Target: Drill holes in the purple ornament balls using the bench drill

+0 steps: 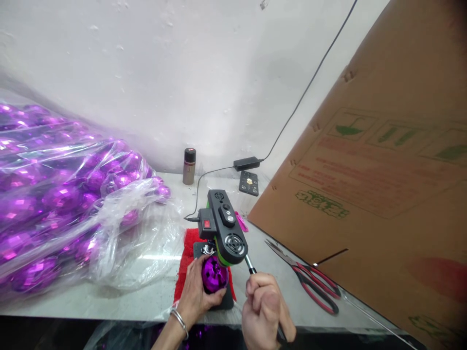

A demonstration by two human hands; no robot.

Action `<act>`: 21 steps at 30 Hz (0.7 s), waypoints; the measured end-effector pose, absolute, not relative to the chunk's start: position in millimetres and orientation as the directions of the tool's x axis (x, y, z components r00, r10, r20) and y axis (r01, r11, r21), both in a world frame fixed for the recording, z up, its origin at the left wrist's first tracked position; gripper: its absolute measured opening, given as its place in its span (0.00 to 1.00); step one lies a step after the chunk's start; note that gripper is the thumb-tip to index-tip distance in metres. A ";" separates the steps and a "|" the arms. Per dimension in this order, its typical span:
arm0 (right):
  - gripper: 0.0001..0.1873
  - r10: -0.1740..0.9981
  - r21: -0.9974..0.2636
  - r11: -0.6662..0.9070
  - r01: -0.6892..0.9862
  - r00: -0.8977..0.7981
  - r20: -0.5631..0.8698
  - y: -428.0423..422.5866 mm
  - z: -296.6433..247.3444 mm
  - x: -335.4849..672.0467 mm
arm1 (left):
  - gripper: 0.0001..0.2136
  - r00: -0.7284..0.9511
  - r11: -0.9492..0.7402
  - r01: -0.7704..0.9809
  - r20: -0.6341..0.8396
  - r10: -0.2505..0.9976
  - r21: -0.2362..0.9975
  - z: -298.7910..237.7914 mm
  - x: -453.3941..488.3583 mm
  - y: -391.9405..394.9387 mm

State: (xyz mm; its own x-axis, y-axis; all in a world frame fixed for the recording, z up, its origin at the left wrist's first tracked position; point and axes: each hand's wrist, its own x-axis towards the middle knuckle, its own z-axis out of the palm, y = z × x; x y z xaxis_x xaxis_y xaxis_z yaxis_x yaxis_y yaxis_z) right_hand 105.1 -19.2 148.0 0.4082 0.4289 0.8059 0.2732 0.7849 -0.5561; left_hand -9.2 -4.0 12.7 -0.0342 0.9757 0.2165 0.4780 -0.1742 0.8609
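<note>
A pale grey table (260,260) runs along a white wall (164,73) whose paint is marked with small flaky patches. On its left lies a clear plastic bag (127,243) bulging with shiny purple balls (60,197); on its right a big cardboard box (383,170), printed in red and green, leans across the view. Between them a red cloth (188,238) lies under a black-and-green device (228,228). The left hand (195,289), a silver bangle (178,323) at its wrist, has its grip curled around 1 purple faceted ball (215,275) just below the device's head; whether ball and head touch is hard to tell. The right hand's (264,306) grip is wrapped tightly about the lever (250,265). Red-and-black scissors (314,284) lie open beside the box. Near the wall stand a dark-capped bottle (189,167) and a black power adapter (246,163), its cable (314,80) rising up the wall.
</note>
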 end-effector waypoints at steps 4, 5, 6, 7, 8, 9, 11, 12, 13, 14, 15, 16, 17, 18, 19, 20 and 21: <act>0.29 0.420 -0.550 0.788 0.279 0.410 0.810 -20.1 139.5 103.0 | 0.38 -0.021 -0.155 0.451 0.184 0.983 0.879 15.4 -9.5 -4.5; 0.30 0.421 -0.551 0.787 0.279 0.410 0.809 -20.0 137.0 102.9 | 0.38 -0.013 -0.152 0.446 0.176 0.984 0.882 16.2 -9.7 -4.8; 0.30 0.422 -0.550 0.787 0.279 0.408 0.810 -19.7 134.7 103.0 | 0.38 -0.005 -0.148 0.442 0.167 0.986 0.885 17.1 -10.0 -5.1; 0.31 0.419 -0.546 0.790 0.279 0.403 0.813 -19.3 132.7 103.5 | 0.39 -0.001 -0.142 0.439 0.159 0.987 0.887 18.1 -10.0 -5.5; 0.31 0.415 -0.539 0.795 0.279 0.397 0.818 -18.9 131.7 104.2 | 0.39 -0.001 -0.135 0.435 0.151 0.989 0.890 19.2 -9.8 -5.7; 0.32 0.415 -0.535 0.798 0.278 0.390 0.822 -18.6 131.9 105.2 | 0.39 -0.003 -0.129 0.431 0.145 0.989 0.893 20.5 -9.5 -5.7; 0.31 0.422 -0.537 0.798 0.275 0.382 0.822 -18.4 137.4 108.3 | 0.39 -0.008 -0.120 0.421 0.136 0.991 0.899 23.3 -8.7 -4.7; 0.31 0.434 -0.548 0.791 0.271 0.383 0.816 -18.5 143.0 110.3 | 0.39 -0.009 -0.115 0.415 0.130 0.991 0.903 24.6 -8.7 -3.8; 0.29 0.459 -0.570 0.779 0.262 0.381 0.803 -18.8 150.2 112.6 | 0.39 -0.010 -0.109 0.407 0.124 0.992 0.907 25.7 -9.2 -2.9; 0.28 0.493 -0.598 0.761 0.250 0.375 0.785 -19.2 158.4 114.9 | 0.39 -0.010 -0.102 0.398 0.115 0.993 0.912 26.0 -10.5 -2.3; 0.28 0.531 -0.628 0.741 0.236 0.365 0.765 -19.5 166.9 117.2 | 0.40 -0.015 -0.090 0.386 0.104 0.994 0.918 25.1 -12.6 -2.7; 0.27 0.568 -0.657 0.721 0.222 0.353 0.743 -19.9 175.0 119.2 | 0.40 -0.028 -0.076 0.371 0.092 0.995 0.925 22.6 -15.5 -4.8; 0.28 0.601 -0.681 0.701 0.212 0.340 0.723 -20.2 181.8 120.8 | 0.41 -0.047 -0.062 0.357 0.084 0.995 0.932 18.0 -18.9 -9.2; 0.28 0.620 -0.695 0.689 0.205 0.329 0.712 -20.4 186.8 121.8 | 0.42 -0.070 -0.056 0.345 0.085 0.994 0.937 11.1 -22.5 -16.5; 0.28 0.623 -0.695 0.690 0.203 0.321 0.713 -20.7 189.6 122.2 | 0.44 -0.083 -0.066 0.342 0.100 0.991 0.938 1.9 -25.5 -27.0; 0.28 0.616 -0.687 0.698 0.203 0.319 0.720 -21.0 190.4 122.0 | 0.45 -0.086 -0.094 0.349 0.132 0.988 0.933 -9.2 -27.4 -40.7; 0.28 0.602 -0.673 0.711 0.205 0.318 0.733 -21.3 189.3 121.3 | 0.45 -0.076 -0.141 0.367 0.180 0.981 0.919 -21.6 -27.6 -57.0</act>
State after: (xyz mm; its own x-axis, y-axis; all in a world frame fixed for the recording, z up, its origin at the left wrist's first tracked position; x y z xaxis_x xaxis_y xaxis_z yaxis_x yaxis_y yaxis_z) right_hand 121.3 -21.3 189.3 0.3180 0.6018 0.7326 0.2052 0.7107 -0.6729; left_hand -27.6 -57.0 -21.6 -0.0762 0.9806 0.1804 0.3674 -0.1406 0.9194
